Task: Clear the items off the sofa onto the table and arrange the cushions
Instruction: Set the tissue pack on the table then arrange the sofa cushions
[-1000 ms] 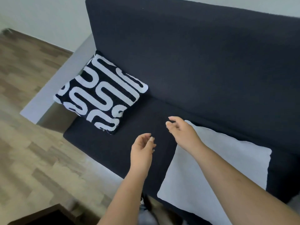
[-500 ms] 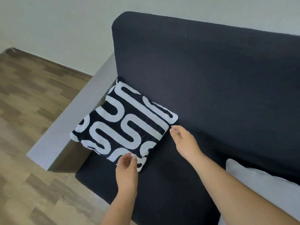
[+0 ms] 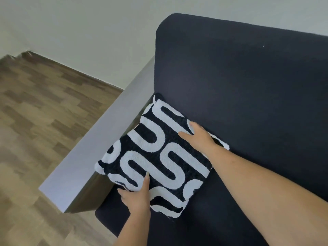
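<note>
A black cushion with thick white looping lines [image 3: 156,157] lies in the left corner of the dark sofa [image 3: 248,89], against the grey armrest [image 3: 99,148]. My left hand [image 3: 137,196] grips its near lower edge, thumb on top. My right hand [image 3: 199,136] rests on its upper right part, fingers spread over the fabric near the backrest. The cushion's far corner tucks into the gap between armrest and backrest. The table is out of view.
Wooden floor [image 3: 35,130] spreads to the left of the armrest, and a pale wall [image 3: 79,32] rises behind the sofa. The sofa seat [image 3: 213,219] to the right of the cushion is bare dark fabric.
Both hands have moved left from above the seat onto the patterned cushion and now hold it. The view has swung left, so the pale grey cushion has left the frame.
</note>
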Action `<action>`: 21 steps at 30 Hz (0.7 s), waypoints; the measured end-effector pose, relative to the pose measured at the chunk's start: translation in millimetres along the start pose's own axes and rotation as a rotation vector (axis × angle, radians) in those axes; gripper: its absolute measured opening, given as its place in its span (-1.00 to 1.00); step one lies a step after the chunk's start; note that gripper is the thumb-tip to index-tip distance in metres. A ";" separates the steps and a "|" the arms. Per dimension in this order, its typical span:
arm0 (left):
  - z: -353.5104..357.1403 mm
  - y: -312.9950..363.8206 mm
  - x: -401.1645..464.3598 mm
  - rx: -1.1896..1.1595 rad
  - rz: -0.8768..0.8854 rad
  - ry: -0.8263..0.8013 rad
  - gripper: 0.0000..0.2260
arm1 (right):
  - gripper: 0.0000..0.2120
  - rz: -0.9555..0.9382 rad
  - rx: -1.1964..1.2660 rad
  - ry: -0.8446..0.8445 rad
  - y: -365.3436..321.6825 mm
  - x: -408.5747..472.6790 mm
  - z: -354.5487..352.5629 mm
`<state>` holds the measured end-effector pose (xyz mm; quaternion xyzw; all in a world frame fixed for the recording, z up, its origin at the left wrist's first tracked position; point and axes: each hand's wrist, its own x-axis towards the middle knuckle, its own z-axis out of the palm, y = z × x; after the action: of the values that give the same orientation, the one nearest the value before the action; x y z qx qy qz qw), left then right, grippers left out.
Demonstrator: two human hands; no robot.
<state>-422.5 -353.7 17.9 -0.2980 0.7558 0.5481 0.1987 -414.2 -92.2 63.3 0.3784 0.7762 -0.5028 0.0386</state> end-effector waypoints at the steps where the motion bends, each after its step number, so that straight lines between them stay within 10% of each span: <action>1: -0.4 0.1 6.0 -0.021 -0.029 -0.048 0.10 | -0.10 0.030 -0.018 -0.009 2.0 4.3 4.0; 8: 3.6 -5.9 2.9 -0.100 0.036 -0.247 -0.02 | 0.08 0.122 0.010 0.084 22.8 -8.2 2.8; 21: 90.4 20.5 -169.3 -0.053 0.438 -0.544 -0.15 | -0.60 -0.097 0.491 0.650 107.6 -160.4 -152.4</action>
<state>-312.8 -224.2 109.7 0.0230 0.7067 0.6565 0.2628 -183.9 -34.3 128.0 0.4783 0.6221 -0.5286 -0.3238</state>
